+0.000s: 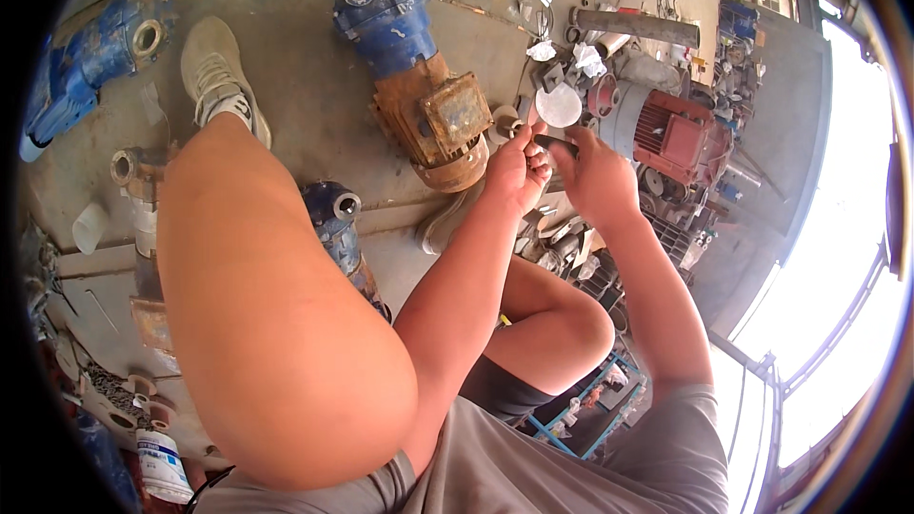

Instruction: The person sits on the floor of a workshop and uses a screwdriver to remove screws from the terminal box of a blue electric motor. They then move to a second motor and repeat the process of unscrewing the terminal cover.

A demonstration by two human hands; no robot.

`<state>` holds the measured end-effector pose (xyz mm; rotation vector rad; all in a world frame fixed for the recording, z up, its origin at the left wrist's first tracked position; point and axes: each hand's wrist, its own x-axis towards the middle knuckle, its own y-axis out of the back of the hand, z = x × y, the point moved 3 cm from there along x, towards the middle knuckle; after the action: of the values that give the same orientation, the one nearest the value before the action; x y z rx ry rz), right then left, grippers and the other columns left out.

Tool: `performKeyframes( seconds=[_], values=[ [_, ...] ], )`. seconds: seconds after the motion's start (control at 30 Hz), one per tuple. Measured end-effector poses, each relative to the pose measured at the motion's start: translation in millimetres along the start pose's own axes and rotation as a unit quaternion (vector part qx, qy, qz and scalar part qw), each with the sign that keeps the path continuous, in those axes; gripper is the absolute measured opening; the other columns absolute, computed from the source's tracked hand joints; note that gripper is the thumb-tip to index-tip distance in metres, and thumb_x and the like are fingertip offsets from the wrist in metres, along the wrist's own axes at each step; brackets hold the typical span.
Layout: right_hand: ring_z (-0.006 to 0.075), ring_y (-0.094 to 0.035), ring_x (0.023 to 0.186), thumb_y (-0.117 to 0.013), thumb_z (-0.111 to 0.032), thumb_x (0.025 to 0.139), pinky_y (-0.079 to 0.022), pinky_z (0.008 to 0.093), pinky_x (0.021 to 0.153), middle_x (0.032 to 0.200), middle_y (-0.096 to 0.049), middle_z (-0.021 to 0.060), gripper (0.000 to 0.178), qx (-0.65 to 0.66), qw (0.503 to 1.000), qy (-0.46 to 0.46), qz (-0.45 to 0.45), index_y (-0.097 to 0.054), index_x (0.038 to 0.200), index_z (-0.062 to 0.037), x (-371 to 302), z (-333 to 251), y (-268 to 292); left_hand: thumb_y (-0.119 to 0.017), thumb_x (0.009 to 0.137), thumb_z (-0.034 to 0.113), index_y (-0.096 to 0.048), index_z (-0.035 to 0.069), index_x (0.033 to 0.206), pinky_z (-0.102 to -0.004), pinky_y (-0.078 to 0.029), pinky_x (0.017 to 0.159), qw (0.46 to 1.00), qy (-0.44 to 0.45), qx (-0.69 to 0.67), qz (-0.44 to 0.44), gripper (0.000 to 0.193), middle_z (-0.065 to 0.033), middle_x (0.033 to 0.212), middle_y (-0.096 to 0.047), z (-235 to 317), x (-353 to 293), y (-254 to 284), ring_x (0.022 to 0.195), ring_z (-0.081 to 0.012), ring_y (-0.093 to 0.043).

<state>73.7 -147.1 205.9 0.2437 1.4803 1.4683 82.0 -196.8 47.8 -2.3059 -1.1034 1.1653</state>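
My left hand (517, 169) and my right hand (602, 176) come together in front of me, right of the middle. The fingers of the left one are curled into a pinch; what lies in them is too small to make out. My right hand is closed on a short dark slim tool (556, 145), its tip pointing toward the left fingers. Just beyond the fingertips is a pale round disc (559, 106). Left of the hands lies a blue pump (388, 33) joined to a rusty electric motor (433, 119).
A red motor (678, 138) lies to the right, near metal pipes (638, 27) and scattered parts. More blue pumps (100, 62) lie at the far left, another (333, 214) beside my bent leg. A white bucket (164, 466) stands at lower left, and a blue-framed rack (605, 409) behind my right arm.
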Motion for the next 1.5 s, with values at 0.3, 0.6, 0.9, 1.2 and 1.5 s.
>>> performKeyframes(
  seconds=[0.3, 0.6, 0.9, 1.2, 1.5],
  values=[
    [0.0383, -0.070, 0.073, -0.054, -0.036, 0.103, -0.056, 0.0481, 0.066, 0.084, -0.072, 0.0213, 0.039, 0.320, 0.845, -0.327, -0.275, -0.059, 0.122, -0.0020, 0.5, 20.7, -11.6, -0.053, 0.110, 0.030, -0.070, 0.008, 0.113, -0.0249, -0.034, 0.060, 1.000, 0.010, -0.009, 0.002, 0.028, 0.0071, 0.071, -0.040, -10.2, -3.9, 14.6, 0.064, -0.0077, -0.039],
    [0.0373, -0.070, 0.087, -0.062, -0.029, 0.099, -0.057, 0.0478, 0.073, 0.097, -0.068, 0.0171, 0.033, 0.146, 0.971, -0.116, -0.152, -0.060, 0.125, -0.0096, -0.8, 40.2, -37.8, -0.053, 0.110, 0.030, -0.065, 0.008, 0.116, -0.0243, -0.034, 0.060, 1.000, 0.015, -0.011, -0.010, 0.026, 0.0072, 0.072, -0.041, -11.3, -2.5, 10.3, 0.065, -0.0075, -0.039],
    [0.0274, -0.068, 0.064, -0.052, -0.036, 0.106, -0.056, 0.0407, 0.065, 0.074, -0.067, 0.0125, 0.040, -0.018, 0.996, 0.079, 0.040, -0.061, 0.129, -0.0044, -5.5, 4.7, -10.3, -0.056, 0.109, 0.030, -0.065, 0.010, 0.112, -0.0237, -0.033, 0.059, 1.000, -0.001, 0.023, -0.007, 0.023, 0.0088, 0.070, -0.040, -8.8, -2.5, 12.7, 0.062, -0.0062, -0.038],
    [0.0256, -0.068, 0.067, -0.052, -0.034, 0.106, -0.053, 0.0393, 0.066, 0.071, -0.067, 0.0144, 0.039, 0.044, 0.999, 0.018, 0.004, -0.060, 0.126, -0.0014, -10.1, 7.2, -14.6, -0.058, 0.108, 0.035, -0.064, 0.011, 0.111, -0.0237, -0.031, 0.057, 0.997, -0.043, 0.068, 0.018, 0.025, 0.0087, 0.069, -0.039, -6.1, -0.9, 15.5, 0.060, -0.0050, -0.037],
    [0.0304, -0.071, 0.072, -0.055, -0.033, 0.105, -0.056, 0.0420, 0.069, 0.080, -0.070, 0.0147, 0.034, 0.014, 0.997, 0.058, 0.044, -0.064, 0.119, -0.0039, -7.1, 4.1, -10.8, -0.061, 0.106, 0.036, -0.065, 0.010, 0.107, -0.0239, -0.031, 0.057, 0.996, -0.045, 0.070, 0.015, 0.026, 0.0087, 0.068, -0.041, -6.2, -3.8, 15.4, 0.060, -0.0044, -0.036]
  ],
)
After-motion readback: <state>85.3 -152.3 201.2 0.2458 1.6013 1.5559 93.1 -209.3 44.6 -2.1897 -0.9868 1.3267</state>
